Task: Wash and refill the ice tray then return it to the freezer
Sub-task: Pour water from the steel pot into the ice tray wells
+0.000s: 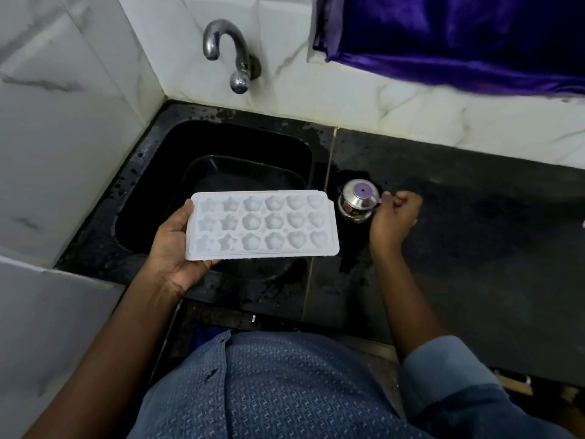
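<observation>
Head view: the ice tray (262,224) is held level over the sink (152,172), cavities up, its long axis running left to right across the person's front. The left hand (172,245) grips it at the left short end, thumb on the rim and fingers beneath. The right end juts free, unsupported. The right hand (395,217) is apart from the tray, out over the wet black desk (474,232). Its fingers are curled at the handle side of a small steel pot (359,198) with a purple cap; I cannot tell whether it pinches the handle or only touches it. The pot stands just beside the tray's right end.

The tap (228,52) is on the back wall, beyond the tray and a little left of its middle. No water shows at the spout.

Judgement: the rinse is not yet begun. The tray must go forward, away from the body, to reach the spout, and the left hand alone carries it. A black tub (221,166) sits in the sink below the tray. Nothing stands between tray and spout. A purple curtain (459,36) hangs upper right.
</observation>
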The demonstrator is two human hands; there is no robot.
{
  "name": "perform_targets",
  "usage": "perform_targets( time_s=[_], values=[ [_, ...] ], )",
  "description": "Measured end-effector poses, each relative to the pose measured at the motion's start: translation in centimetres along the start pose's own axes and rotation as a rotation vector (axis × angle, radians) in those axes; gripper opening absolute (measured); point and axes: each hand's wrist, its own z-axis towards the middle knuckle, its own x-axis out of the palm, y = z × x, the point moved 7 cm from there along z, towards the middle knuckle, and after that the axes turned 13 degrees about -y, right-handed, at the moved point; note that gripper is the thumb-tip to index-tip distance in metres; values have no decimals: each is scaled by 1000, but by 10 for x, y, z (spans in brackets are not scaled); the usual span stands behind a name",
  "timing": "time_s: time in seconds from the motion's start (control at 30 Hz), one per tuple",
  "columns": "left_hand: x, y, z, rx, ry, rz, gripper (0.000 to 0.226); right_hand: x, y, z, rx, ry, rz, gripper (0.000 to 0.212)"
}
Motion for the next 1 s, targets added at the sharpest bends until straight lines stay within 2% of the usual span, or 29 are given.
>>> perform_targets(
  time_s=[0.1,0.17,0.23,0.27,0.33,0.4,0.47,0.6,0.7,0.83,1.0],
  values=[
    [12,6,-1,-6,24,25,52,-5,36,-34,49,216,170,11],
    [17,10,-1,-7,34,32,53,-6,48,-59,278,434,223,6],
    [23,15,-2,-18,61,37,53,-11,54,-82,503,621,221,25],
    [25,18,-2,-25,72,41,53,-14,56,-89,559,704,204,36],
    [26,22,-3,-32,84,49,53,-20,60,-103,601,845,211,56],
    [22,26,-4,-34,76,40,54,-22,63,-114,621,945,236,66],
    [14,30,-8,-47,49,19,55,-20,63,-120,622,936,232,65],
    [2,39,-15,-100,76,-74,58,-10,62,-128,509,830,176,54],
    [-12,44,-20,-126,87,-157,62,-1,63,-134,437,770,165,36],
    [-40,44,-35,-90,23,-253,60,18,76,-154,445,843,178,30],
    [-82,38,-65,-18,-64,-396,58,38,95,-192,370,1021,134,28]
  ],
)
